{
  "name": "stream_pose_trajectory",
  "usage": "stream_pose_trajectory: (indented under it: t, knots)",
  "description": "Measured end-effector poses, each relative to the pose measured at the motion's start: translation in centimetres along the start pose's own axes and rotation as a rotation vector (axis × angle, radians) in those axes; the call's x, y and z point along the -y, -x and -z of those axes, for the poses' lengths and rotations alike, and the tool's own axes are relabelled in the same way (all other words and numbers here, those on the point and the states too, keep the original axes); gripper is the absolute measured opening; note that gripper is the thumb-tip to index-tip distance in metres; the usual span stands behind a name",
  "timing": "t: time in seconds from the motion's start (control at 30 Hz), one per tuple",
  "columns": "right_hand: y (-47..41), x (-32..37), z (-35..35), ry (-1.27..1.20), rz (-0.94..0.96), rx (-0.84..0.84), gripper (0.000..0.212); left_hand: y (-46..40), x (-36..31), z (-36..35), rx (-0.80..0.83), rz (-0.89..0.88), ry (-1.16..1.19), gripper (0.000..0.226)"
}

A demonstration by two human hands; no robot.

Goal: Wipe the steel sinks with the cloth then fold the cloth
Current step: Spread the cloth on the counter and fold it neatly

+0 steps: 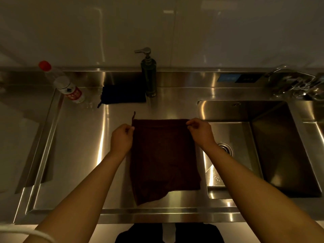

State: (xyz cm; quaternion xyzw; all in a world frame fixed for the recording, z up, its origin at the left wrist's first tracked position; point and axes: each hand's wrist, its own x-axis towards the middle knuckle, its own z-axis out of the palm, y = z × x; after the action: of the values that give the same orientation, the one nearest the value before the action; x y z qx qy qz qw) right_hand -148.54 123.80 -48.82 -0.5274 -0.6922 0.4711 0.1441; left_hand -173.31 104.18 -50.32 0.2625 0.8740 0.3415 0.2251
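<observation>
The two far corners of the dark maroon square cloth (164,155) are pinched, one by the left hand (121,137) at its far left corner and one by the right hand (199,131) at its far right corner, thumb and fingertips being closed narrowly on the fabric edge in each case. The cloth is spread on the flat steel drainboard (78,146), just to the left of the deep rectangular steel sink basin (273,146), whose near left rim is nearly touched by the cloth's right edge. The far edge is drawn straight between the two hands, while the near edge lies uneven, with a corner trailing toward the front lip of the counter; a small hanging loop is seen at the far left corner. The corners appear to be held this way so that the far edge can be kept taut and carried over squarely, which suggests that the folding step is in hand and the wiping done, though that cannot be confirmed. Behind the cloth, a folded dark blue cloth (122,94) lies beside a dark pump soap dispenser (149,74), and a clear plastic bottle with a red cap (64,85) stands further left.
</observation>
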Motion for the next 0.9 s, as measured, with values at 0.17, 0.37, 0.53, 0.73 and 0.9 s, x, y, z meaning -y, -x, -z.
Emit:
stream_pose_trajectory:
  t: [0.17,0.37,0.53,0.73,0.9]
  knots:
    - [-2.2,0.4,0.2,-0.003,-0.007,-0.068,0.016,-2.5,-0.5,-0.3,-0.017,0.131,0.143,0.019]
    - [-4.3,0.1,-0.7,0.108,-0.065,-0.047,0.016,-4.7,-0.4,-1.6,0.049,0.208,0.147,0.018]
    - [-4.7,-0.2,-1.3,0.126,-0.112,-0.137,0.010,-5.3,-0.2,-2.1,0.009,0.205,0.130,0.023]
    - [-3.3,-0.9,-0.3,0.065,-0.140,-0.237,0.013,-4.3,0.7,-0.6,-0.037,0.270,0.214,0.017]
    - [3.2,-4.1,0.7,0.121,-0.107,-0.057,0.010,2.2,2.4,0.5,0.058,0.185,0.176,0.011]
